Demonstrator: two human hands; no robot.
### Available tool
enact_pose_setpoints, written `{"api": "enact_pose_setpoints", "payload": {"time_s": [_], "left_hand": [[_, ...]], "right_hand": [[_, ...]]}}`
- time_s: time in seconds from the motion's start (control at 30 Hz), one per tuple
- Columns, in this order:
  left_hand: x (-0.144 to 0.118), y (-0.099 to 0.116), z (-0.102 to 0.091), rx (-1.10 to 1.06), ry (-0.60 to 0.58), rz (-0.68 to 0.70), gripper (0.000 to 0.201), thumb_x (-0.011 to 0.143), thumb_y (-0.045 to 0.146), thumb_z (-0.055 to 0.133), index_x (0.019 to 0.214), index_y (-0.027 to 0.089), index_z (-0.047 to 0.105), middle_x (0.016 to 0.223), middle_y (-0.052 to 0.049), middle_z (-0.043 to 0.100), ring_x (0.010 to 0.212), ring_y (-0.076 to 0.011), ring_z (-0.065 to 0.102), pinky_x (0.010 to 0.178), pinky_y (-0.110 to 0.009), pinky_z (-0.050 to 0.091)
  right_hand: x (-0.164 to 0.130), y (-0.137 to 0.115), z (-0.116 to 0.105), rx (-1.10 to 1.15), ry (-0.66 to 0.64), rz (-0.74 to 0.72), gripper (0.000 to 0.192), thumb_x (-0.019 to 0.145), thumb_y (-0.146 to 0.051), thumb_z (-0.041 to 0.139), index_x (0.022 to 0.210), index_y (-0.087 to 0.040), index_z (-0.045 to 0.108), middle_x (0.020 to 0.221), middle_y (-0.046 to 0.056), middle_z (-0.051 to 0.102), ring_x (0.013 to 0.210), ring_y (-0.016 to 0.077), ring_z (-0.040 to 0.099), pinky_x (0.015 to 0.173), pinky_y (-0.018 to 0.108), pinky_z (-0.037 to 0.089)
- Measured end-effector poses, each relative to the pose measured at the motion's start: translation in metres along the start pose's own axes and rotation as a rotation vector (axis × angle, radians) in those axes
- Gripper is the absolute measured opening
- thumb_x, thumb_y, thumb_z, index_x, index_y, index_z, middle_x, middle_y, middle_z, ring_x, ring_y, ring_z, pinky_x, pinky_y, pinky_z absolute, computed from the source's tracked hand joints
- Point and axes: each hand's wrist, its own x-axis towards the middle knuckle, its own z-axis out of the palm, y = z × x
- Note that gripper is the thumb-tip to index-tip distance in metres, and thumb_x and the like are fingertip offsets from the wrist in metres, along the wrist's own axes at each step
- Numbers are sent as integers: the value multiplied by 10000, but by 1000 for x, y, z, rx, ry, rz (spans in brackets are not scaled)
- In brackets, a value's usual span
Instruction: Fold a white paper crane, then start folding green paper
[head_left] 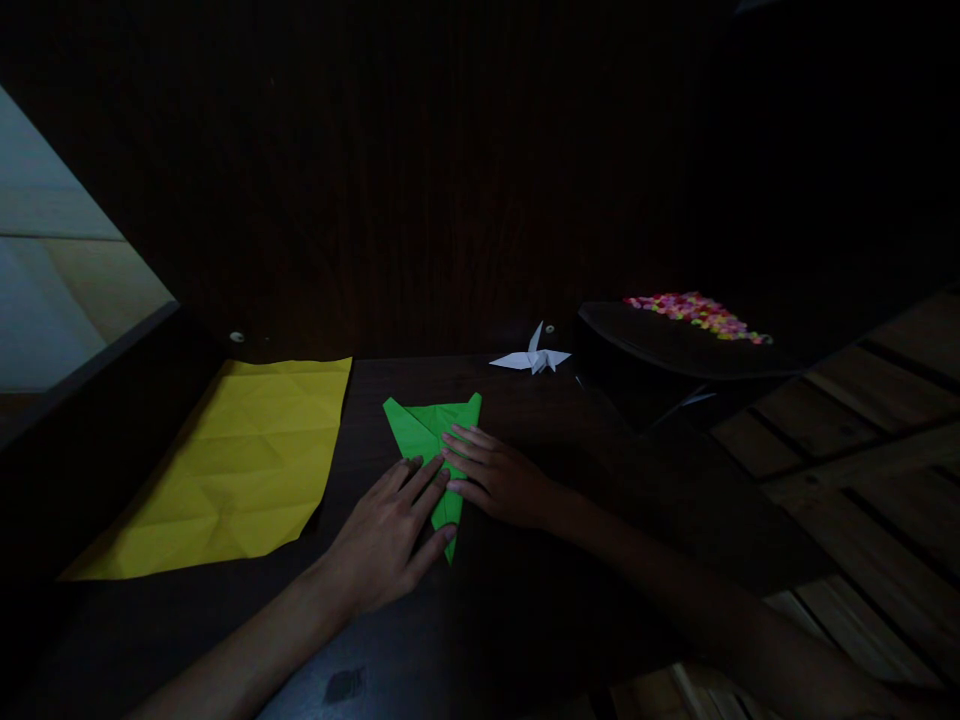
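Observation:
A folded piece of green origami paper [424, 428] lies on the dark tabletop, its narrow point toward me and two corners sticking out at the far end. My left hand [391, 525] rests on its lower left part, fingers stretched out across the paper and thumb near the pointed tip. From the right, my right hand [495, 475] lies flat on the paper's right side, fingers extended toward the centre crease. The fingertips of both hands come close together at the middle and cover part of the folds.
At the left lies a creased yellow sheet of paper [262, 460]. A white origami crane [534, 358] stands by the dark back panel [420, 200]. Several small pink and yellow pieces [705, 314] lie on a dark curved surface at the right. Wooden slats [885, 400] show beyond the table.

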Motion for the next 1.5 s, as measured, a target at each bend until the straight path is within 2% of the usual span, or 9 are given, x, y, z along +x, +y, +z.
{"api": "enact_pose_setpoints", "payload": {"time_s": [0.27, 0.67, 0.93, 1.17, 1.5], "left_hand": [[2, -2, -1, -32, -13, 25, 603, 933, 445, 470, 1406, 74, 427, 1409, -166, 508, 1317, -311, 437, 1064, -487, 424], [0, -4, 0, -39, -27, 21, 581, 934, 454, 470, 1418, 135, 426, 1454, -158, 456, 1296, -330, 465, 1055, -527, 417], [0, -3, 2, -44, -24, 6, 608, 931, 459, 469, 1425, 110, 409, 1452, -168, 456, 1310, -329, 454, 1054, -522, 422], [0, -3, 2, -25, -33, 5, 592, 927, 468, 472, 1394, 105, 458, 1425, -168, 490, 1299, -331, 466, 1062, -524, 417], [0, -2, 2, -22, 12, 16, 600, 925, 458, 475, 1400, 93, 457, 1395, -169, 524, 1308, -332, 454, 1047, -507, 435]], "right_hand": [[1, -1, 0, 8, -6, 12, 434, 975, -366, 456, 1310, -104, 543, 1406, 143, 503, 1388, 247, 347, 1150, 455, 309], [1, -3, -4, 12, 25, 32, 442, 962, -367, 471, 1315, -110, 544, 1396, 133, 516, 1346, 265, 412, 1136, 496, 300], [1, -3, -5, 20, -11, 55, 456, 950, -364, 491, 1338, -126, 519, 1417, 115, 497, 1364, 267, 381, 1160, 507, 232], [2, -5, -5, 8, 9, 67, 447, 941, -356, 487, 1330, -142, 528, 1419, 97, 500, 1375, 274, 358, 1163, 523, 196], [2, -5, -4, -13, 27, 75, 433, 924, -347, 502, 1308, -155, 557, 1407, 98, 513, 1389, 289, 324, 1158, 551, 180]]}}
